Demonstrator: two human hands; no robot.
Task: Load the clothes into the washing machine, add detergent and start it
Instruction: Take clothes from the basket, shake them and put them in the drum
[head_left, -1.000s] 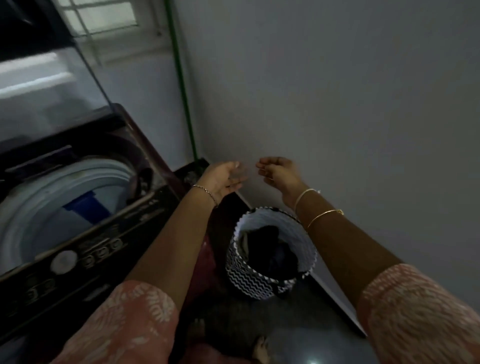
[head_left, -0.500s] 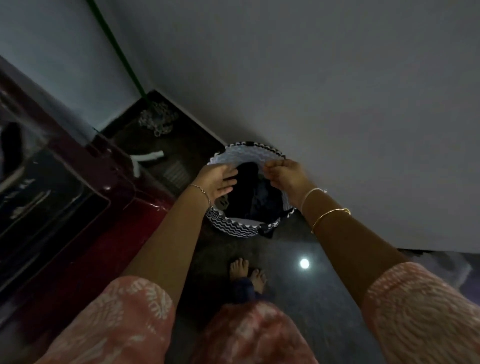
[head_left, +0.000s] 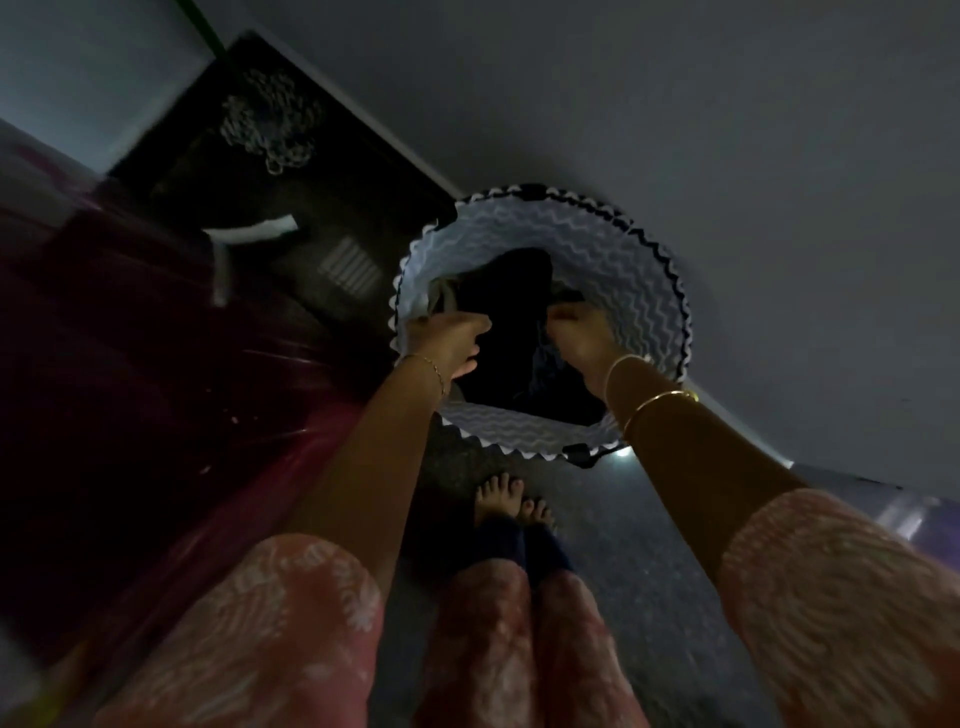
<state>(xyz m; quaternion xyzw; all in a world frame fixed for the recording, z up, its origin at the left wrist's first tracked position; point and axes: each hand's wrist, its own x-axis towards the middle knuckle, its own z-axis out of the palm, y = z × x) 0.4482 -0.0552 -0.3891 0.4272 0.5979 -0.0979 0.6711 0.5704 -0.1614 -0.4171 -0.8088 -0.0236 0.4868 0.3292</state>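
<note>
The clothes (head_left: 519, 291), a dark heap, lie inside the zigzag-patterned basket (head_left: 628, 291). I see both hands down in its mouth. The left hand (head_left: 447, 340) is at the basket's left side, its grip curled tight on a greyish fold of cloth. The right hand (head_left: 584, 332) is at the right side, its grip pinched closed on dark fabric. The basket stands on the floor (head_left: 623, 545) at its far edge, against the grey wall (head_left: 675, 130). The maroon washing machine (head_left: 130, 415) is just to its left. Bare feet (head_left: 511, 499) stand near the basket.
</note>
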